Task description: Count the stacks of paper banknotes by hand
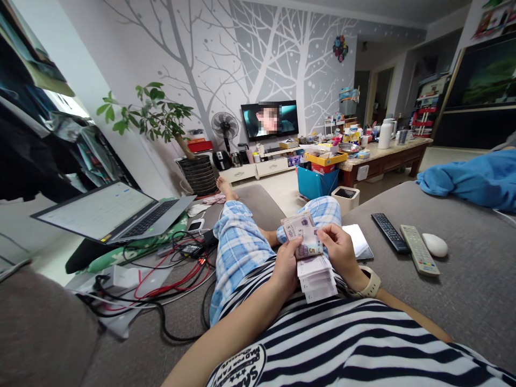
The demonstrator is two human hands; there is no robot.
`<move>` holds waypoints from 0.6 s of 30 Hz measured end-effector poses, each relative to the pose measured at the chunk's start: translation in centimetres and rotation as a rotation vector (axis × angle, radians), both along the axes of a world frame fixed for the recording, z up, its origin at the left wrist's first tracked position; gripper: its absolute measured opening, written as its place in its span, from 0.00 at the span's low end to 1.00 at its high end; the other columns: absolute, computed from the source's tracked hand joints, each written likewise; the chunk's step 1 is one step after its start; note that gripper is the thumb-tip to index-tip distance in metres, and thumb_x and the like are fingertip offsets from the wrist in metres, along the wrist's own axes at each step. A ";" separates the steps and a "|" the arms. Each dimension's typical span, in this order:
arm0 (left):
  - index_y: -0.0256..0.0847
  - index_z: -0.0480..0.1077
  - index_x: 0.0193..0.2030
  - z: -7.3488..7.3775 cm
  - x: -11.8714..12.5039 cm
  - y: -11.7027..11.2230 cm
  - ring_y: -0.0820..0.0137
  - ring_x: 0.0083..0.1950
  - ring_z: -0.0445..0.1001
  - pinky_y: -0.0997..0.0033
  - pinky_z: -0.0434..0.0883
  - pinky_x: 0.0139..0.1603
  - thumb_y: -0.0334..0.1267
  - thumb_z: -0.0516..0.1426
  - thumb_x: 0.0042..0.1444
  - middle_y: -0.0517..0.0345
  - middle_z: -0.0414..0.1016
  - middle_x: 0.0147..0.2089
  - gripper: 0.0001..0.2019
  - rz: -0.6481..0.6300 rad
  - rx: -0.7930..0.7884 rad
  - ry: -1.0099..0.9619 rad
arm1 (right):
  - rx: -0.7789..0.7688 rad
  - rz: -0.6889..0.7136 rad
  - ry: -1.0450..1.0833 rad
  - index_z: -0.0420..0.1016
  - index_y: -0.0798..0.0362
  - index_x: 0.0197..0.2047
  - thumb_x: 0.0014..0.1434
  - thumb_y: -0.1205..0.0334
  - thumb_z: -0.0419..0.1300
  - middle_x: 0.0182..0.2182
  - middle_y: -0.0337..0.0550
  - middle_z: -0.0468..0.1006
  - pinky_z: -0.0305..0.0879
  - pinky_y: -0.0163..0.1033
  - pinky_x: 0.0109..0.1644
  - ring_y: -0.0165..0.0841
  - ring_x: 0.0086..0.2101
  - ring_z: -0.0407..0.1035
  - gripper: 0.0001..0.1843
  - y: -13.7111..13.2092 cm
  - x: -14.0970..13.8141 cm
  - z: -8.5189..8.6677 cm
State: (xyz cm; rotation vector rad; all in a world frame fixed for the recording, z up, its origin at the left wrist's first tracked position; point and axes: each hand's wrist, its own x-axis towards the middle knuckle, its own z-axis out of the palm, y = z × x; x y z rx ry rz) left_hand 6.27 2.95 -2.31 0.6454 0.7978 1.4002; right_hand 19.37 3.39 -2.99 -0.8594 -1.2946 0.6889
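Note:
A stack of banknotes (300, 231), with a large 5 printed on the top note, is held in front of my lap. My left hand (287, 262) grips the stack from its left side, thumb lying on the face of the notes. At the right edge, my right hand (342, 251) pinches the notes between thumb and fingertips. Below the stack, several paler overlapping notes (317, 279) hang in a staggered fan towards my striped shirt. How they are held at their upper end is hidden. A pale watch (370, 282) is on my right wrist.
On the sofa to the right lie a black remote (389, 233), a beige remote (420, 250), a white mouse (435, 244) and a white-topped flat item (357, 241). To the left are a laptop (121, 209) and tangled cables (173, 279). A cluttered table (387, 153) stands ahead.

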 end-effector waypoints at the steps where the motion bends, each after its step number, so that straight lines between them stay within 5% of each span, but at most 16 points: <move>1: 0.31 0.77 0.41 0.0 0.0 0.1 0.57 0.41 0.81 0.58 0.76 0.50 0.37 0.63 0.48 0.45 0.83 0.40 0.14 0.003 -0.001 -0.016 | 0.001 -0.001 0.000 0.69 0.52 0.27 0.60 0.52 0.60 0.22 0.35 0.69 0.58 0.35 0.29 0.30 0.25 0.62 0.15 0.0 0.0 0.0; 10: 0.33 0.77 0.42 -0.7 0.2 0.6 0.62 0.40 0.80 0.63 0.75 0.48 0.40 0.59 0.54 0.49 0.82 0.40 0.13 0.001 -0.009 -0.096 | 0.084 -0.017 -0.015 0.69 0.52 0.27 0.61 0.56 0.59 0.22 0.35 0.68 0.57 0.35 0.29 0.30 0.25 0.60 0.13 -1.2 -0.1 0.6; 18: 0.35 0.74 0.30 1.3 0.0 -1.1 0.67 0.31 0.75 0.67 0.73 0.39 0.37 0.62 0.46 0.55 0.79 0.29 0.07 -0.010 0.019 0.019 | 0.144 0.025 -0.059 0.71 0.52 0.28 0.62 0.56 0.60 0.23 0.36 0.69 0.58 0.36 0.30 0.30 0.25 0.60 0.13 -1.6 0.0 0.3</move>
